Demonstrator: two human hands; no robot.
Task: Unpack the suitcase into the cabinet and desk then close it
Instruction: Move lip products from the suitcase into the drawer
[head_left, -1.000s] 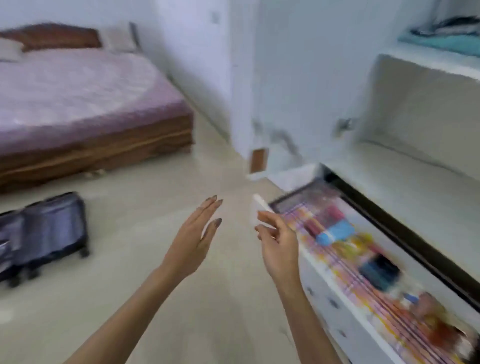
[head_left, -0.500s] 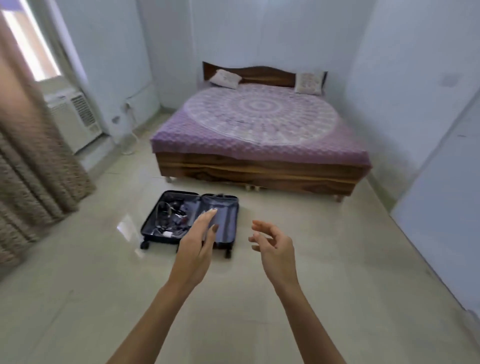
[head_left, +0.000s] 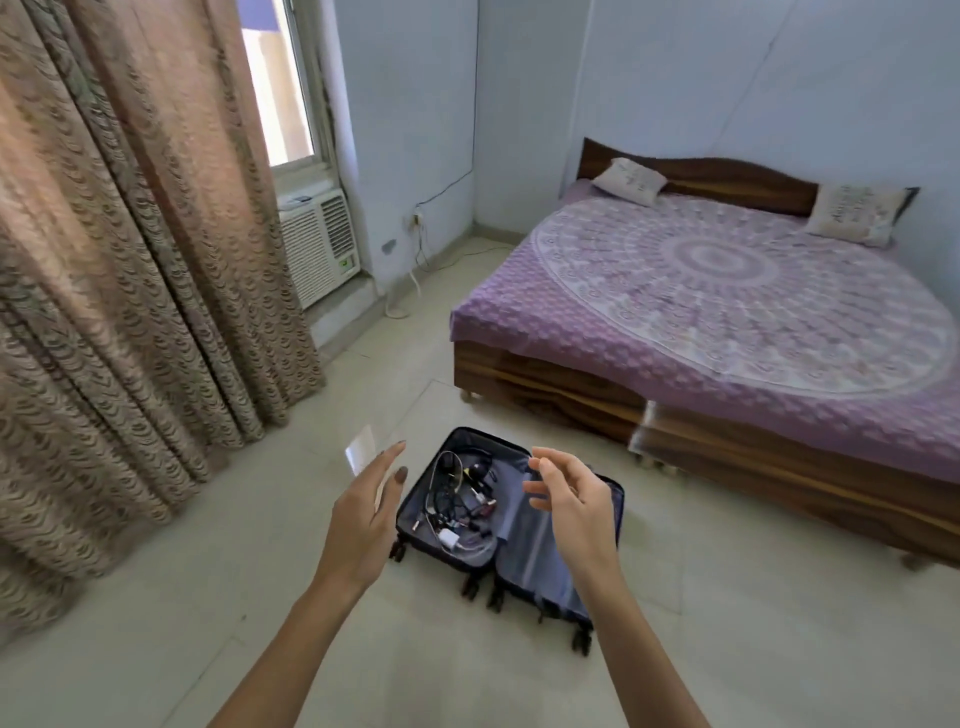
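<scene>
Most of my view is a pale tiled floor (head_left: 727, 597). A patterned brown curtain (head_left: 130, 260) hangs down the left side, and a wooden bed (head_left: 727, 291) under a purple cover stands on the right. A white air conditioner (head_left: 319, 244) sits in the wall between the curtain and the bed. The suitcase (head_left: 524, 566) lies open flat on the floor, near the bed's front corner, with its wheels toward me. Both hands hover above it. The left hand (head_left: 363, 519) is over its left edge, grip slack, fingers straight and holding nothing. The right hand (head_left: 576, 501) is over the middle, fingers relaxed and slightly bent, also holding nothing. The suitcase's left half holds a tangle of cables (head_left: 452, 493) and a small white charger (head_left: 448, 538). Its right half shows grey lining.
</scene>
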